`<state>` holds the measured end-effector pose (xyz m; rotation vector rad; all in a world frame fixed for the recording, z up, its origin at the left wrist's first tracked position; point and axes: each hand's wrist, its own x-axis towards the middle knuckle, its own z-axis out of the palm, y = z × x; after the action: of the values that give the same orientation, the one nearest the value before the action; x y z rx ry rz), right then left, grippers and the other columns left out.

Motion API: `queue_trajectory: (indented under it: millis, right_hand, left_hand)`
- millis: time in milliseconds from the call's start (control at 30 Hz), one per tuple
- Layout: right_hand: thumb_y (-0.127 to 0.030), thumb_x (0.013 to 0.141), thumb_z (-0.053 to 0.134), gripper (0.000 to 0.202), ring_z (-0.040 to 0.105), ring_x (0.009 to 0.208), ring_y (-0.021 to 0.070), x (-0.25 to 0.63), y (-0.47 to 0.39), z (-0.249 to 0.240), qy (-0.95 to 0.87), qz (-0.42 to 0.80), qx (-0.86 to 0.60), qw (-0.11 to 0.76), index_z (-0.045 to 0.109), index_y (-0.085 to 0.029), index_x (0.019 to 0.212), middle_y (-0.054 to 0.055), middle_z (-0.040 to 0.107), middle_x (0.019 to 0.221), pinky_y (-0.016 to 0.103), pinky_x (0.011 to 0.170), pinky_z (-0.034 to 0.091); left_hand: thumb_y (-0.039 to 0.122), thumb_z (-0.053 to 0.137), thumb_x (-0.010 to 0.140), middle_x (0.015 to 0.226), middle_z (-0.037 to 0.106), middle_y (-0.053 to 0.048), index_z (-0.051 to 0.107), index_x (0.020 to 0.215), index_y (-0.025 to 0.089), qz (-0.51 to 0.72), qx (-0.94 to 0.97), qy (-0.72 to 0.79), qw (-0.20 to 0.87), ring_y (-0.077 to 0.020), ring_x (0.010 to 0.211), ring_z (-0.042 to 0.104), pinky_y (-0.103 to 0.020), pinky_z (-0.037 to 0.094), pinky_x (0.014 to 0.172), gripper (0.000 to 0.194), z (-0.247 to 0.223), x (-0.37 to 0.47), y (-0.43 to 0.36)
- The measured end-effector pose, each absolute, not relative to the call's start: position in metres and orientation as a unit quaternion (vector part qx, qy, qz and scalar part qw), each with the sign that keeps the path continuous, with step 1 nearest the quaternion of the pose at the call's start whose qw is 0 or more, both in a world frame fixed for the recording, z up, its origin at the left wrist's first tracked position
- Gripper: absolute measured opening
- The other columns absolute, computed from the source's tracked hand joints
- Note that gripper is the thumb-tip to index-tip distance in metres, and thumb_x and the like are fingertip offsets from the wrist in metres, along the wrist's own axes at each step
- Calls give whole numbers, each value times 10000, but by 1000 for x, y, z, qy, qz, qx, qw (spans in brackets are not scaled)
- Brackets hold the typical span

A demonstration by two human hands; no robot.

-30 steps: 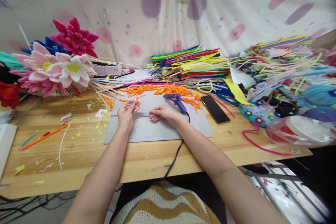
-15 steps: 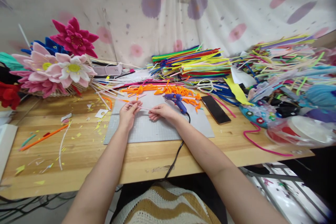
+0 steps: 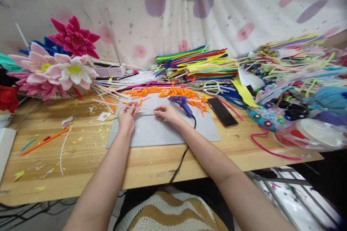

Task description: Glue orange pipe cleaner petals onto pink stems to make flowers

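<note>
No text, label, brand, number or sign can be read here. The phone (image 3: 222,112) shows a dark, blank-looking face, and any print on the purple-blue glue gun (image 3: 185,108) or gray board (image 3: 165,133) is too small to make out.

A craft workshop, judging by its glue gun (image 3: 184,105), bundled pipe cleaners (image 3: 200,65) and fuzzy handmade-looking flowers (image 3: 65,70).

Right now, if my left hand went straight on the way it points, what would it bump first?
Your left hand would probably meet the bent orange fuzzy pieces first, near the far edge of the flat grey board. Its height is hard to judge, so it might pass above them.
</note>
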<state>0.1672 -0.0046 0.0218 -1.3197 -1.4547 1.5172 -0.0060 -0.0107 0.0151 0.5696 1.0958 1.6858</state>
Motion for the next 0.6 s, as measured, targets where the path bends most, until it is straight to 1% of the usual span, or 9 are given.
queue_trajectory:
  millis: [133,233,433,600]
  right_hand:
    - [-247,736,569,108,508,500,53,163,1,14,-621,476,-523,337,591,-160,796,-18,597,628,162,481,398]
    - [-247,750,529,92,504,515,55,164,4,11,-641,450,-516,347,580,-175,774,-30,590,627,165,510,387]
    - [-262,755,494,115,460,521,67,168,2,13,-659,445,-493,353,544,-175,700,-42,539,587,179,526,356]
    - [-266,748,489,118,450,547,74,171,0,14,-674,475,-447,347,528,-177,681,-45,505,585,184,555,352]
  left_hand:
    - [61,574,710,810,678,-66,602,758,128,699,232,451,505,-138,806,652,-236,515,712,87,17,-4,-12]
    - [56,562,716,808,681,-65,599,754,129,693,234,451,512,-140,807,653,-238,518,714,91,17,-4,-13]
    - [50,555,726,857,676,-85,596,771,124,676,231,456,531,-155,847,647,-252,517,739,95,16,-4,-11]
    - [37,533,744,859,671,-88,594,765,107,664,211,462,548,-140,811,652,-221,510,703,95,20,-4,-13]
